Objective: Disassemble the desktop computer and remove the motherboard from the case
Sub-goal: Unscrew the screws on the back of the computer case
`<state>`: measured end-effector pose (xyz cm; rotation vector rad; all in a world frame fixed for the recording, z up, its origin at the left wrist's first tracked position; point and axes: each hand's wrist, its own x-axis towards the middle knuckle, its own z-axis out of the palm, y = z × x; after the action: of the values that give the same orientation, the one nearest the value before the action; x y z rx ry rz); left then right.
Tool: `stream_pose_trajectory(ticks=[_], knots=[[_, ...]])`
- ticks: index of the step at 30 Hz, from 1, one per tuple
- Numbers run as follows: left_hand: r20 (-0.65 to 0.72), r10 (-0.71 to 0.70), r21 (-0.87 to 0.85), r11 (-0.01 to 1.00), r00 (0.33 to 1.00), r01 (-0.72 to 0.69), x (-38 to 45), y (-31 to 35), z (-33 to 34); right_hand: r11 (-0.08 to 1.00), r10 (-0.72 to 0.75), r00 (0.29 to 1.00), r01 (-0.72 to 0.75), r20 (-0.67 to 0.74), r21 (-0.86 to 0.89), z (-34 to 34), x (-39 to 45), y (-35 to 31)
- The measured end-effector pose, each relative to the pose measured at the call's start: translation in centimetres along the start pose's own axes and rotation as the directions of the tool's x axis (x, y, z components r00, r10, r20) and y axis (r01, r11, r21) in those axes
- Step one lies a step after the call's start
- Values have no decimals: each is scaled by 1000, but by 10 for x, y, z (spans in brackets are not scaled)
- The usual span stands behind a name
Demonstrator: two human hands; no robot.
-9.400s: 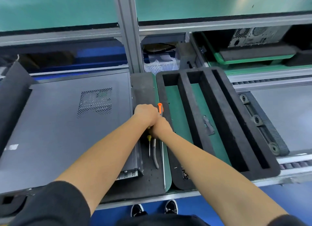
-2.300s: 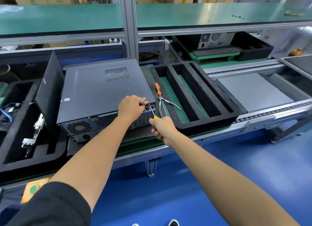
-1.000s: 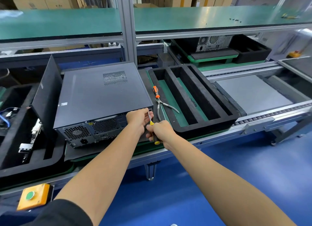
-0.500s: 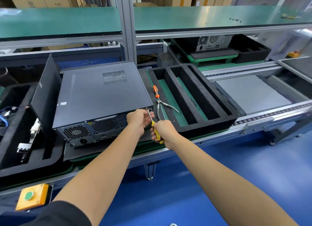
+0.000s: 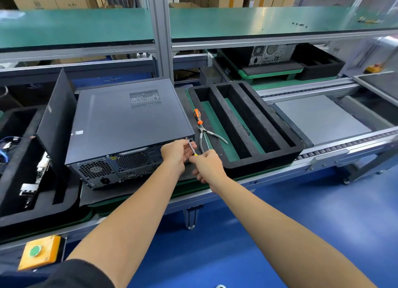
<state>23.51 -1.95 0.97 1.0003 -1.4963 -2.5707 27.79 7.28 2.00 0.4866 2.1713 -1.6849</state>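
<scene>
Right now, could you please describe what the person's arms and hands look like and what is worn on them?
Both forearms are bare from elbow to wrist. The left hand and right hand wear no gloves, rings, watch or wrist strap that I can see. A dark, black-looking short sleeve shows at the left upper arm; the right sleeve is out of frame.

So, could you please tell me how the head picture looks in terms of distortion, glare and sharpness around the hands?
Head view: wide-angle distortion bows the shelf rails and stretches the forearms toward the bottom edge; overhead light leaves a soft sheen on the computer case top and a bright patch on the blue floor; the left hand and right hand on the screwdriver are reasonably sharp, while the far shelf corners smear.
</scene>
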Motion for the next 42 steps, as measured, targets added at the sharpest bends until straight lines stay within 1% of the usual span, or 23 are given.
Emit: stream_pose_trajectory(ticks=[3,4,10,14,16,19,21,22,24,26,28,31,33,36,38,40,42], knots=[[11,3,9,1000,1000,-3,0,0,-1,995,93,995,-94,22,35,-3,2,-5],[11,2,7,1000,1000,-2,1,0,-1,995,97,995,-98,25,26,-4,2,-5],[9,1,-20,1000,1000,-1,0,-1,-1,996,-41,999,41,-3,-77,-8,2,2],[15,-3,-49,999,1000,4,-1,-2,0,995,-26,998,31,50,-93,-7,3,0],[17,-5,-46,999,1000,6,0,-1,1,994,-32,999,35,35,-99,-5,3,-1],[22,-6,-26,1000,1000,7,1,-1,1,999,26,1000,-27,-11,-39,-3,3,-4],[22,-9,-19,1000,1000,10,0,-1,0,998,67,998,-67,1,-22,-2,4,-5],[17,-9,-14,1000,1000,9,0,-1,0,997,61,998,-60,14,-46,-2,5,-5],[13,-9,-10,1000,1000,9,0,0,-1,991,-5,1000,7,16,-132,-3,4,-1],[22,-18,-12,1000,1000,18,1,0,-2,978,-86,996,78,-33,-192,-5,4,2],[35,-28,-17,999,999,28,2,0,-4,980,-104,993,93,-50,-178,-6,5,3],[48,-15,-22,1000,999,16,3,-1,-5,985,-78,997,75,-14,-155,-5,4,2],[53,-5,-33,999,999,6,3,-2,-4,985,-96,995,91,-26,-150,-3,3,1],[33,12,-13,1000,999,-11,4,-3,-2,993,-82,996,78,-34,-87,-1,0,-3],[8,23,2,1000,1000,-23,3,-4,0,994,-69,997,67,-21,-87,-1,1,-3],[1,21,1,1000,1000,-21,2,-3,0,984,-116,993,113,-13,-140,0,1,-2],[0,14,-8,1000,1000,-14,1,-2,1,939,-222,974,199,-52,-281,0,1,3]])
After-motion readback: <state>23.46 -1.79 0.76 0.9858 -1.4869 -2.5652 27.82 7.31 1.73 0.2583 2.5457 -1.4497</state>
